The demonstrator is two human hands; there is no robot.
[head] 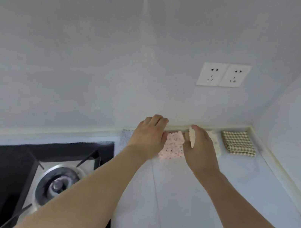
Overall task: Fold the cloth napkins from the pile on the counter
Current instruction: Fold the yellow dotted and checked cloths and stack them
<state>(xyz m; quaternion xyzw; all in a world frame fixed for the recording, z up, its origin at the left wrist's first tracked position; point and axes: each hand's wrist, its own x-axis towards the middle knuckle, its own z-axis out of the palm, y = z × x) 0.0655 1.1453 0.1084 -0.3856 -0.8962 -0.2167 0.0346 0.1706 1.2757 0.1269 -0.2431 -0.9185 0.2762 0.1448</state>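
Fingers of right hand [200, 152] pinching cream napkin [192, 137]; left hand [149, 135] fingers curled, grip hidden, over dotted napkin [173, 147].

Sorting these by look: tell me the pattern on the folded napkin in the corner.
Brown-and-cream checks on the folded napkin, seen in the head view.

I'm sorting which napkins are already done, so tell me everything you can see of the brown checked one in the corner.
The brown checked napkin is a woven-looking cloth in a small brown-and-cream check. It lies flat and folded into a rough square, with layered edges showing along its near side. It sits on the pale counter in the back right corner, close to the wall trim. Neither hand touches it; a cream cloth lies just to its left.
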